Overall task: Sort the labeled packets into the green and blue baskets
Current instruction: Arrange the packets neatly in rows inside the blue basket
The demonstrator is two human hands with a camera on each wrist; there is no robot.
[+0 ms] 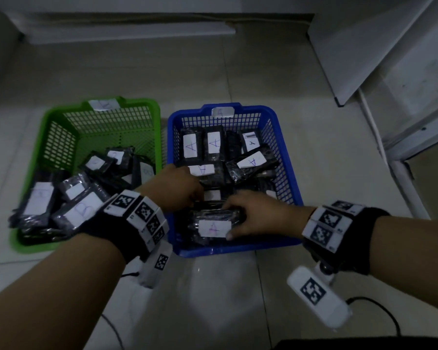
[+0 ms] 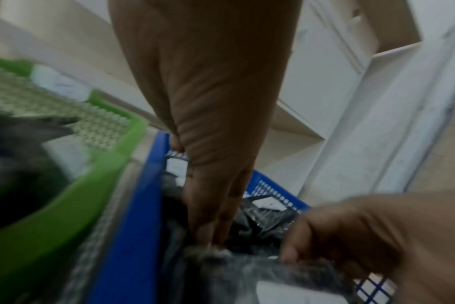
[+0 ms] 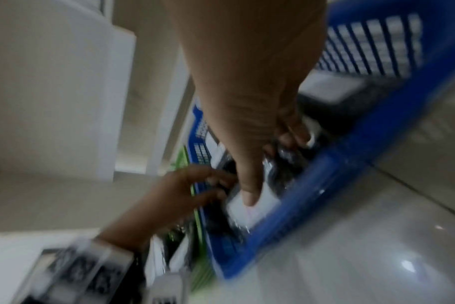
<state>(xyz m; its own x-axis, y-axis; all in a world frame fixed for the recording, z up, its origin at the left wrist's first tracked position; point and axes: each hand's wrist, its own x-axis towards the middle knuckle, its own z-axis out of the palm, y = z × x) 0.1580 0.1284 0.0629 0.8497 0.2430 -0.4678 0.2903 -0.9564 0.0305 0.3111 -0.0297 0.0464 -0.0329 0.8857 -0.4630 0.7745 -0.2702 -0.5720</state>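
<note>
Gripping one A-labeled packet [image 1: 214,223], both hands [image 1: 258,213] reach into one blue basket [image 1: 288,157].

Green basket [image 1: 46,137] and blue basket [image 1: 283,152]: moulded lattice plastic. Packets [image 1: 214,218]: glossy, crinkled black film with matt white paper labels. Floor [image 1: 225,299]: smooth, glossy tile.

Pale tiled floor [image 1: 238,72] lies open across the upper half of the frame and along the bottom centre. A green plastic mesh basket [image 1: 48,137] at centre left is bare in its far half; black packets [image 1: 71,208] crowd its near half. Just beside it, the blue plastic mesh basket [image 1: 283,147] is packed, both hands filling its near end. A white cabinet [image 1: 364,46] blocks the upper right.
</note>
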